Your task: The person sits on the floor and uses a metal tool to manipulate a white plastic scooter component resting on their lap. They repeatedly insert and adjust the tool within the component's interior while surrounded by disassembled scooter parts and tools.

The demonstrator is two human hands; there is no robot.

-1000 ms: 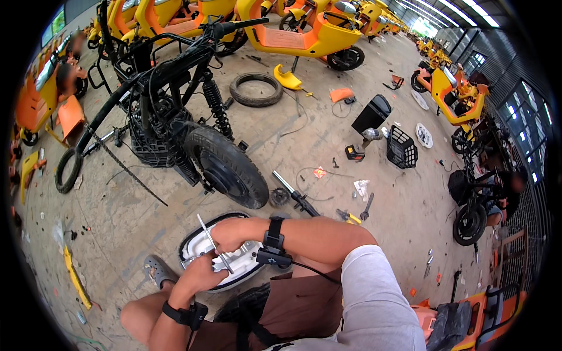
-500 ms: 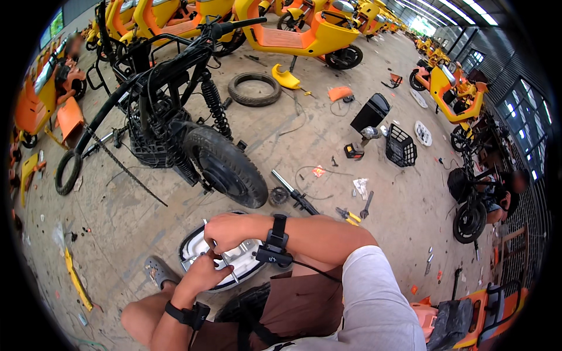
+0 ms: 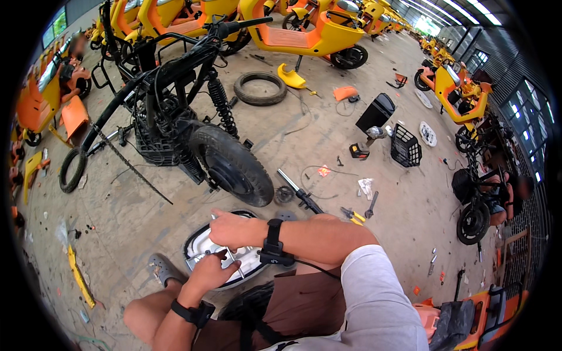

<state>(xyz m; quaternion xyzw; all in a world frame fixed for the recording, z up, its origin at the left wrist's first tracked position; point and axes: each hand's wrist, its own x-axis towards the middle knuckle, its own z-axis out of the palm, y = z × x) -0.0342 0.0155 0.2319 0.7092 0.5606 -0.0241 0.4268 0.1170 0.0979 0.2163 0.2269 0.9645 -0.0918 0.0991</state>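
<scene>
A shallow white shell with a black rim point(image 3: 191, 264), like the underside of a scooter seat, lies between my legs. Across it runs a thin metal rod point(image 3: 232, 257), its far end poking out past my right hand point(image 3: 233, 229). That hand is closed over the rod's middle from above, the index finger stretched toward the far end. Just below it, my left hand point(image 3: 212, 272) has its fingers bent and its thumb close to the rod's near part. What the left fingertips pinch is hidden.
Ahead stands a stripped black scooter frame with its wheel point(image 3: 231, 167). Pliers with yellow grips point(image 3: 353, 215), a wrench point(image 3: 371, 205), a shock-like metal tube point(image 3: 300, 192) and a cordless tool battery point(image 3: 359, 151) lie on the floor. Another person point(image 3: 515, 196) crouches at right.
The whole view has shifted slightly. My right index finger now reaches out straighter along the rod's far end; my left hand stays beneath the right.
</scene>
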